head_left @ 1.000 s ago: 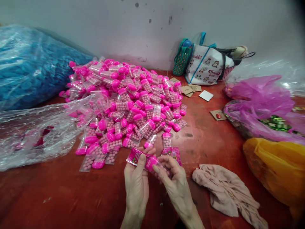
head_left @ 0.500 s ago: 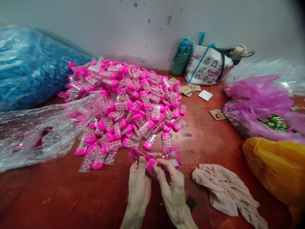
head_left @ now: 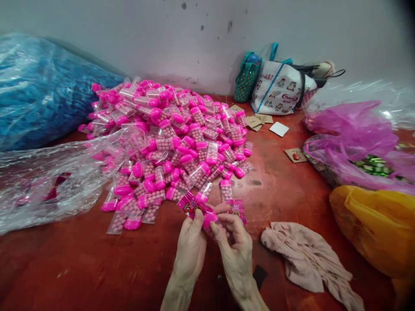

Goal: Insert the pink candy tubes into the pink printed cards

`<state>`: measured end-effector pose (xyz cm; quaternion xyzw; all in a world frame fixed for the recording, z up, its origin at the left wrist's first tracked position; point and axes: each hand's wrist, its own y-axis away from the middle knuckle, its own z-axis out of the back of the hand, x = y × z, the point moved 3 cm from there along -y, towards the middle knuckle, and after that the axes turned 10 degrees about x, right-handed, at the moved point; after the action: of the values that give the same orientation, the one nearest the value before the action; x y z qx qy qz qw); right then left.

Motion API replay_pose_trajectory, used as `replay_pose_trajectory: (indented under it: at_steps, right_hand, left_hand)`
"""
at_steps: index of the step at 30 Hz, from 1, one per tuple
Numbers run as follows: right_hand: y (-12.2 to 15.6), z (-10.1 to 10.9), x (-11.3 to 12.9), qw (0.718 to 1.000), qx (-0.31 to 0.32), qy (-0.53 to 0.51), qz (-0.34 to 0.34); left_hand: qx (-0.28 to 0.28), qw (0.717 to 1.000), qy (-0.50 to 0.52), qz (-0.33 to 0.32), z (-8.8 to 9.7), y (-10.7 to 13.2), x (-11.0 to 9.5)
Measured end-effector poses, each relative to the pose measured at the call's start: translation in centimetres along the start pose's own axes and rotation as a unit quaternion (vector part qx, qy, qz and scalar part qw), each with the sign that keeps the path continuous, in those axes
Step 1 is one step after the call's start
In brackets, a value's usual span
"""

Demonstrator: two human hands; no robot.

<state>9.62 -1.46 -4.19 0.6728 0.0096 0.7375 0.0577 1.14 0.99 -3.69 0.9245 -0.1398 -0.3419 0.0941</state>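
Note:
My left hand (head_left: 191,237) pinches a printed pink label (head_left: 188,204) between thumb and fingers. Closed around a small clear candy container with a pink cap (head_left: 210,219) is my right hand (head_left: 236,242); pink balls show through its side. The label lies against the cap, and whether the two are joined I cannot tell. Just beyond my right fingers, another printed label (head_left: 239,209) rests on the red surface. A large heap of similar pink-capped containers (head_left: 194,142) filled with pink balls spreads in front of my hands.
Clear plastic sheeting (head_left: 58,185) and a big bag of blue pieces (head_left: 42,95) lie left. On the right are a crumpled beige cloth (head_left: 304,250), a yellow bag (head_left: 376,224) and a pink plastic bag (head_left: 353,129). A white tote (head_left: 275,86) stands against the wall.
The label in my left hand has risen slightly and turned more of its printed face into view. My right hand has shifted a little, still gripping the container.

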Motion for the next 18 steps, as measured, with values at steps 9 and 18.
replay_pose_trajectory:
  at_steps: [9, 18]
  right_hand:
    - [0.3, -0.1, -0.5, 0.999, -0.043, 0.011, 0.016]
    - [0.8, -0.1, -1.1, 0.998, -0.055, -0.005, 0.012]
  left_hand:
    - [0.013, 0.999, 0.014, 0.026, 0.2, 0.0, 0.5]
    - [0.049, 0.997, -0.006, 0.056, 0.0, -0.1, 0.5]
